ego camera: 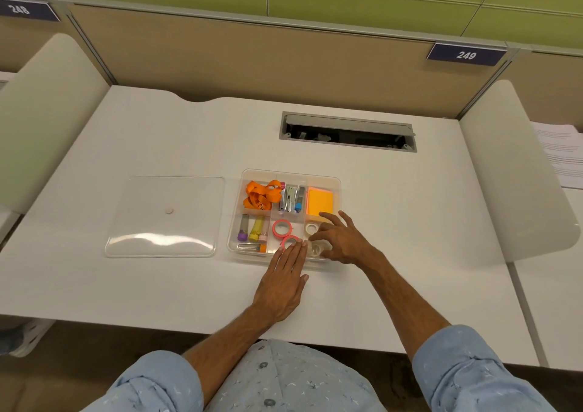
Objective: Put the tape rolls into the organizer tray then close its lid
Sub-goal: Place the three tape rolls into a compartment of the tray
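1. Pale-blue patterned sleeves [467, 367], rolled to the elbow, nearest the camera; forearms reaching forward over the white tabletop [394, 222].
2. Left hand [280, 282]: flat, fingers together and extended, holding nothing; fingertips [296, 245] resting on a pink tape roll [288, 242] at the near edge of the tray, apparently pressing it down to seat it in the middle compartment.
3. Right hand [342, 239]: spread and curled over the near right compartment, fingers loosely about a whitish tape roll [317, 249]; firm grip or mere nudge, cannot tell.
4. Further rolls already stowed: second pink tape roll [281, 227] behind the first, small white roll [310, 228] just beyond the right hand.
5. Clear organizer tray [243, 178], divided; orange lanyard [262, 194], stapler [291, 198], orange sticky notes [320, 202], tubes [257, 231] in the other compartments, sorted by kind.
6. Clear lid [164, 216], lying flat to the left of the tray, apart from it, kept within reach for closing; that step not yet done.
7. Cable hatch [347, 131], open, at the far side.
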A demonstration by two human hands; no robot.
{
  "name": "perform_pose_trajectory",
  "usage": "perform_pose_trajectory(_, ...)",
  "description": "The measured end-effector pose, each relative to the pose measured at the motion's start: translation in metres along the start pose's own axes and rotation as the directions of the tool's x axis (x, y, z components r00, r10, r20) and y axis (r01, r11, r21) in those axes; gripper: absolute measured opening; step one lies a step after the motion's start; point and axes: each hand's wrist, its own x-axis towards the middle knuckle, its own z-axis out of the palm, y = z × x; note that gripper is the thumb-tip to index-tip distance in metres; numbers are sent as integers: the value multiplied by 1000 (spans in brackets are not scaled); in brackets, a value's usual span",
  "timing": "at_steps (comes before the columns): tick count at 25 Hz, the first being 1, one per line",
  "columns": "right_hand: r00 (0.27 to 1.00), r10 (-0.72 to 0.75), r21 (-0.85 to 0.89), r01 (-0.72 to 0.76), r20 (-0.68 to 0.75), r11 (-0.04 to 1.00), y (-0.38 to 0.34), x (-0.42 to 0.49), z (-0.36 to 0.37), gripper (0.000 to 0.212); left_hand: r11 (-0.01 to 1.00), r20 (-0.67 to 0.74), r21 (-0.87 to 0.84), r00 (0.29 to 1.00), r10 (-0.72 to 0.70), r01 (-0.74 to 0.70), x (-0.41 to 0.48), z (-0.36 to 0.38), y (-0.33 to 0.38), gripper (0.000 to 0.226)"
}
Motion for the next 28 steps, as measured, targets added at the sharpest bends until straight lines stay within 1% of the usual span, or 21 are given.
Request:
perform_pose_trajectory(5, 999, -25, 5, 25, -24, 1000, 1, -2, 0, 45, 1000, -13, -8, 1000, 0, 0, -1, 0, 0, 68)
perform_pose_trajectory(8, 994, -34, -14, 33, -107, 999, 12, -8, -3, 47, 1000, -27, -7, 1000, 8, -9, -1, 2, -1, 68)
perform_pose_trajectory(10, 983, -8, -10, 6, -182, 1000, 20, -13, -6, 47, 1000, -28, -4, 999, 16, -16, -1, 3, -1, 67)
perform_pose_trajectory(13, 944, 97, 53, -84, -316, 995, 18, -15, -3, 47, 1000, -21, 7, 1000, 18, -18, -1, 4, -1, 68)
perform_pose_trajectory(15, 913, 195, 84, -176, -358, 981, 10, -12, 3, 46, 1000, -17, 9, 1000, 16, -15, -1, 3, 0, 68)
perform_pose_trajectory(19, 871, 320, 82, -313, -372, 946, -9, -6, 22, 43, 1000, 8, 20, 1000, 14, -15, -1, 2, -2, 68)
perform_pose_trajectory(22, 821, 399, 110, -389, -408, 915, -22, 2, 32, 45, 1000, 41, 5, 999, -1, 1, -1, 3, -3, 68)
perform_pose_trajectory(28, 778, 511, 79, -521, -366, 850, -42, 17, 34, 45, 999, 49, -46, 999, -5, 7, -1, 4, -4, 71)
